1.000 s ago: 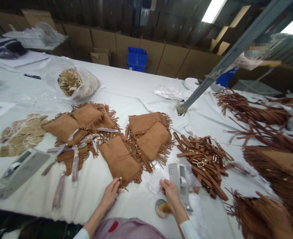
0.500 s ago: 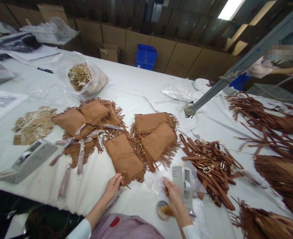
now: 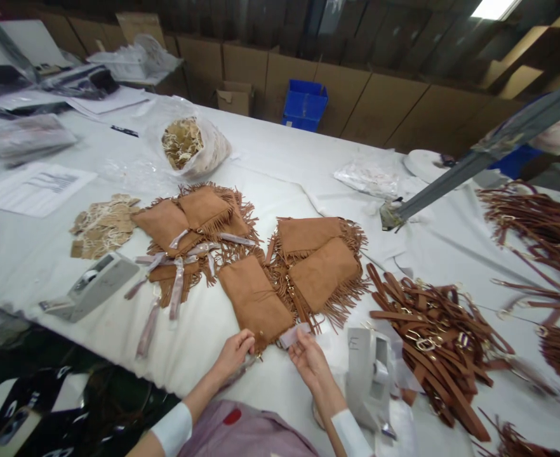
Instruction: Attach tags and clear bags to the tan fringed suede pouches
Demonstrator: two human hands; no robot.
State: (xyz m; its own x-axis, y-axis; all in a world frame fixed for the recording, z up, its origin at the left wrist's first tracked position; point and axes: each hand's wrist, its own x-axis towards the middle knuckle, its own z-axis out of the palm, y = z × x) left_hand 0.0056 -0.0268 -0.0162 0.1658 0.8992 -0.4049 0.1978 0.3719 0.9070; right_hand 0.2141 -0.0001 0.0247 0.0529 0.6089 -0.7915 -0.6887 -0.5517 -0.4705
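A tan suede bag (image 3: 256, 298) with brown fringe lies flat in front of me. My left hand (image 3: 239, 351) is closed at its lower corner, fingers curled against the edge; what the fingertips pinch is partly hidden. Below that hand runs a strap wrapped in clear film (image 3: 238, 373), with a small metal clasp by the corner. Just right of the bag, my right hand (image 3: 308, 360) pinches a small translucent plastic piece (image 3: 293, 335) between thumb and fingers. A grey tape dispenser (image 3: 368, 374) marked with a letter stands beside my right forearm.
More fringed bags (image 3: 325, 273) lie beyond and left. Brown straps with metal clips (image 3: 432, 343) are piled right. A second dispenser (image 3: 101, 285), tan tags (image 3: 106, 225) and a bag of tags (image 3: 204, 149) sit left. A metal post (image 3: 442, 190) slants over the table's right side.
My right hand has moved left to the bag's edge, bringing the plastic piece. My left hand stays at the corner. The view has swung left, and a co-worker's hands at lower right are out of sight.
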